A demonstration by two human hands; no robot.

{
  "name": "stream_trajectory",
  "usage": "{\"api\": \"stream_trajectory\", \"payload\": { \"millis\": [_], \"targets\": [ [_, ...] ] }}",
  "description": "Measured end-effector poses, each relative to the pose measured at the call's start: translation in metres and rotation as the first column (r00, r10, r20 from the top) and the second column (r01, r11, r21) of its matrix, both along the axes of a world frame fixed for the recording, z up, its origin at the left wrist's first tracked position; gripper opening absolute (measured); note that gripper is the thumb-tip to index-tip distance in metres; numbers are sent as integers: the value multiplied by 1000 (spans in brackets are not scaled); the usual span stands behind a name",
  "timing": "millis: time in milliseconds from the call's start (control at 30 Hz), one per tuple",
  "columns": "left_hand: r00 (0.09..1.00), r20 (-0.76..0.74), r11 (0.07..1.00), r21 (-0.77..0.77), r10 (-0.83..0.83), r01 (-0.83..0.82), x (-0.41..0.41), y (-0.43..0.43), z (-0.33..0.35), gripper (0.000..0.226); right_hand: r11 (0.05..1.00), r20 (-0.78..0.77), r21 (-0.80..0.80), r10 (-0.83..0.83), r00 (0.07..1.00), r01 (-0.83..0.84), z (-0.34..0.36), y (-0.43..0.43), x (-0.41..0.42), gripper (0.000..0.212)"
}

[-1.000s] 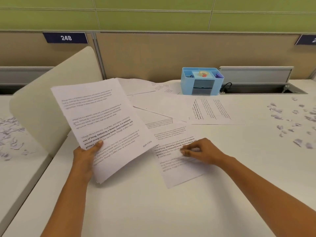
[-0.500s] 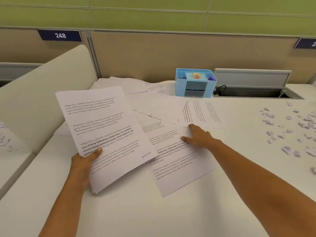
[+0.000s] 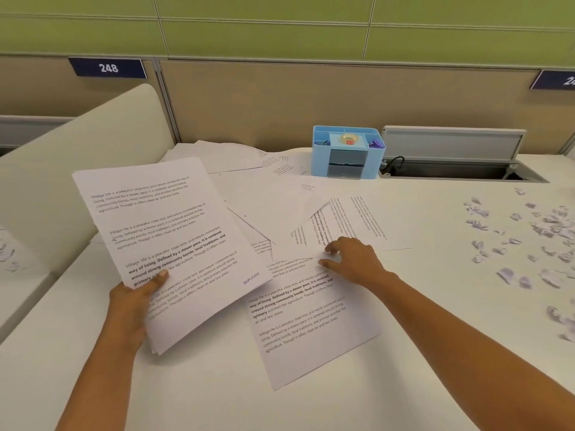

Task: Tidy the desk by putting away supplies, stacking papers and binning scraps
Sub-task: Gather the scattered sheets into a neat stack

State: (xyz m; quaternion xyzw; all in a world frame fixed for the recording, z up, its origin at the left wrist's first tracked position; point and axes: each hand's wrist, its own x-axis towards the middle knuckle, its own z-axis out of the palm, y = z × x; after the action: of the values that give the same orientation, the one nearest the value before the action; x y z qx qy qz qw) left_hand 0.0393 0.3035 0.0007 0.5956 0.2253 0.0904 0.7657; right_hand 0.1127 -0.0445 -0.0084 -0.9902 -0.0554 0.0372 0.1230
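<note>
Item: gathered stack (image 3: pixel 168 237), printed sheets, the top one marked DUPLICATE. It is held tilted above the table (image 3: pixel 217 393) by the left hand (image 3: pixel 130 309), whose thumb presses on the face near the low corner while the other fingers sit underneath, out of sight. Item: loose sheet (image 3: pixel 295 241), askew among overlapping papers. Its near edge lies under the right hand (image 3: pixel 354 262), whose fingers (image 3: pixel 331 248) are curled, with thumb and forefinger drawn together on that edge in what appears to be a pinch. Item: near sheet (image 3: pixel 311 331), flat on the table just below the right fingers and partly under the stack. Item: paper scraps (image 3: pixel 513 241), scattered well to the right of the right fingers. Item: blue organiser (image 3: pixel 347 163), beyond the fingers at the back. Step in hand, as judged: collecting papers one by one into the stack. Handling note: take only the single sheet, since the neighbours overlap and may drag along. Lift its edge before sliding it, carry it across to the left fingers, and lay it square on the stack so the corners match. The left thumb should lift briefly to admit it. Thin paper creases if it is pulled by one corner.
</note>
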Motion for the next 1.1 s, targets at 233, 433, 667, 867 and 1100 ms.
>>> {"api": "stream_trajectory", "payload": {
  "millis": [233, 433, 667, 867, 1100],
  "targets": [
    [1000, 8, 1000, 8, 27, -27, -8, -4, 2, 32, 996, -71, -33, 86, 994, -88, -2, 11, 11, 54],
    [1000, 4, 1000, 15, 18, -18, -10, -6, 2, 21, 952, 24, -203, 237, 971, -227, 3, 15, 23, 32],
    [1000, 9, 1000, 28, -3, 3, -7, -12, 6, 26, 967, 172, -147, 232, 957, -208, -8, 11, 18, 30],
    [1000, 14, 999, 44, 6, -7, -2, -12, 13, 29, 976, 225, 28, 203, 953, -214, -6, -3, 18, 38],
    [1000, 19, 1000, 18, 5, -6, 2, -17, 17, 33, 971, 356, 32, 210, 911, -236, -5, -43, 1, 35]
  ]
}}
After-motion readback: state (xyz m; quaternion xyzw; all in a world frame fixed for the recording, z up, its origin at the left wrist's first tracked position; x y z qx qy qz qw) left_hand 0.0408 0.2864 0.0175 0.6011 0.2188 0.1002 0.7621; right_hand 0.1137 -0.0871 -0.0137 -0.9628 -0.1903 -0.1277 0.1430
